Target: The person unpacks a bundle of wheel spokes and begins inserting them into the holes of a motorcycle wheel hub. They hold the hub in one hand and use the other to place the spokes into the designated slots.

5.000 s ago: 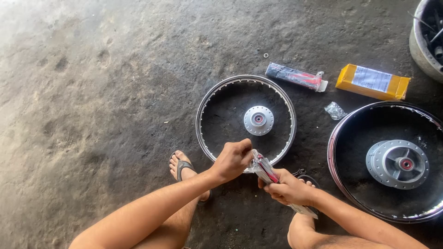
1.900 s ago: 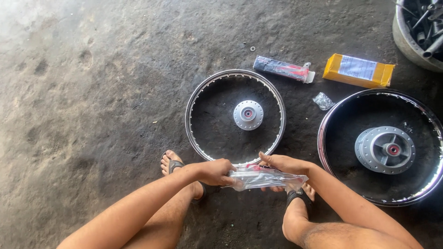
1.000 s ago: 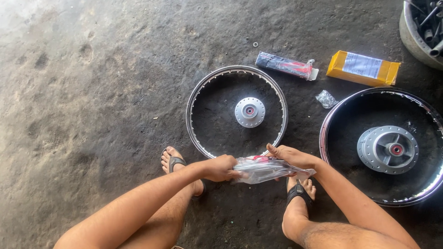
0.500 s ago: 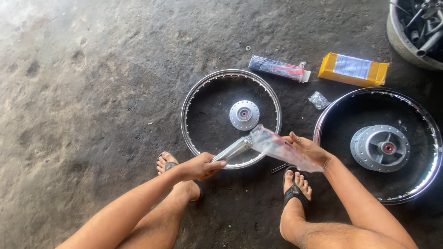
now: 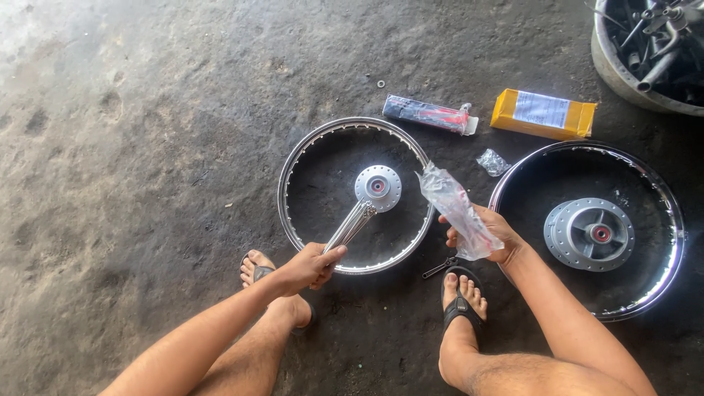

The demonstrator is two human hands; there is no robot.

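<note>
Now, step: I judge the spokes are just out of their bag.
Left hand (image 5: 308, 268): grips spoke bundle (image 5: 350, 226), frame centre, over small rim (image 5: 293, 165).
Right hand (image 5: 488, 233): clutches empty plastic bag (image 5: 455, 209).
Next: I'd discard the bag, fan spokes at hub (image 5: 378, 187).

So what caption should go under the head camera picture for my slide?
Left hand holds a bundle of spokes over a wheel rim; right hand holds their empty plastic bag.

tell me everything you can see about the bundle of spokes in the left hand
The bundle of spokes is a tight sheaf of thin, shiny silver metal rods. The left hand grips its near end; the far end slants up and right over the small rim, its tip close to the hub. No wrapping covers it.
</note>
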